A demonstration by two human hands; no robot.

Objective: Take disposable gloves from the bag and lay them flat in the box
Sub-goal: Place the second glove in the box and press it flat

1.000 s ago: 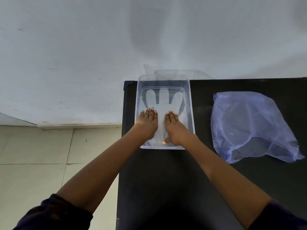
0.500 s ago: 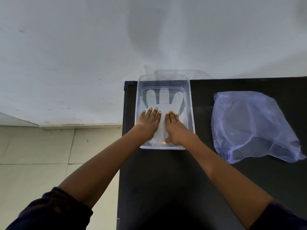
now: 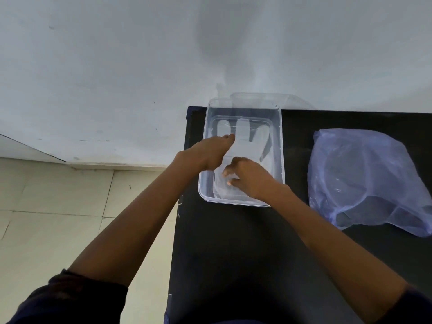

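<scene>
Since the glove has to end up flat, both hands are down inside the clear box, which sits on the black desk by the wall. The left hand reaches across with fingers stretched out over the glove's finger end, probably smoothing it. The right hand is curled at the cuff end; whether its grip is pinching the plastic or just pressing, can't tell. The bluish bag lies well apart on the right, likely parked within reach for the next glove.
</scene>
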